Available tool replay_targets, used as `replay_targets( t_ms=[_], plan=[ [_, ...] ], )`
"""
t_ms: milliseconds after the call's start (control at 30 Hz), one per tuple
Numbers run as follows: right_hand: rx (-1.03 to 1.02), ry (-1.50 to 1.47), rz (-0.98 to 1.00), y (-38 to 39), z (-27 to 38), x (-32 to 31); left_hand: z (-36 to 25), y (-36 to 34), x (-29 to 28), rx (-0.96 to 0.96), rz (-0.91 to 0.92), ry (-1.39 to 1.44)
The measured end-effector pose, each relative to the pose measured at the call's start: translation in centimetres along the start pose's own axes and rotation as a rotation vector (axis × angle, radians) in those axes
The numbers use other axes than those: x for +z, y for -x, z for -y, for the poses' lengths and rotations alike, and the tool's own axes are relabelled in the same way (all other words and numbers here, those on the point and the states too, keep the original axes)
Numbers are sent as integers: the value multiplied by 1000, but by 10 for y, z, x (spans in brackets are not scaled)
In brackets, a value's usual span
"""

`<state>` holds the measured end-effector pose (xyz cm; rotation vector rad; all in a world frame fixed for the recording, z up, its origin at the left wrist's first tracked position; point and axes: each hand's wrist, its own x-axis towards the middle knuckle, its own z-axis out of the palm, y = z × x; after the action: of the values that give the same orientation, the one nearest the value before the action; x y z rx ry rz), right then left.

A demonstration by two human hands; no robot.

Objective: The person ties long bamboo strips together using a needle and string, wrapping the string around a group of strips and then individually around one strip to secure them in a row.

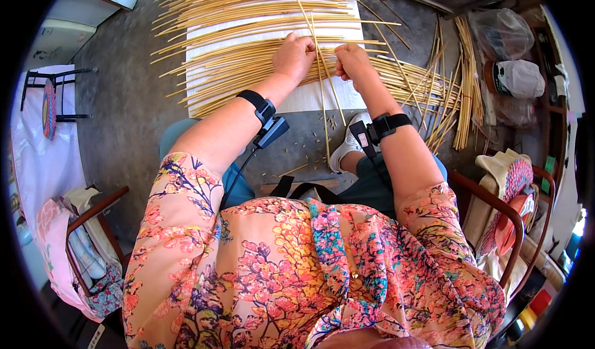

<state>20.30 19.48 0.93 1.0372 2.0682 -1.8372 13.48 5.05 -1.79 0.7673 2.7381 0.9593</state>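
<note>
Many thin, straw-coloured sticks (248,15), like reeds or stripped canes, lie side by side across a white board (310,98) on the floor. Two longer sticks (322,82) run lengthwise over them, crossing each other between my hands. My left hand (294,56) is closed just left of this crossing, low over the row of sticks. To its right, my right hand (355,62) is closed too, thumb and fingers pressed together near the lengthwise sticks. The fingers hide whatever either hand grips. Both wrists wear black straps with small devices.
More sticks lie in a loose bundle (466,88) on the right, near plastic-wrapped containers (517,78). Short cut pieces (297,149) litter the grey floor (130,101) by my shoe (344,145). Chairs with wooden arms (496,203) flank me, and a black-framed stool (52,95) is far left.
</note>
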Motion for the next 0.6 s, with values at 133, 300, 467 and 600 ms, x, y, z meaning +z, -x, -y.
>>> replay_targets(
  t_ms=[133, 300, 467, 600],
  plan=[
    [-54, 22, 10, -6, -1, 6, 0, 1, 0, -14, 3, 51],
    [-101, -2, -22, -8, -7, 18, 4, 1, 1, 10, 6, 104],
    [-91, -1, 18, 0, 1, 22, 14, -3, 5, 3, 5, 190],
    [-51, -92, 31, 3, 8, 26, 15, -3, 3, 20, 1, 207]
  ],
)
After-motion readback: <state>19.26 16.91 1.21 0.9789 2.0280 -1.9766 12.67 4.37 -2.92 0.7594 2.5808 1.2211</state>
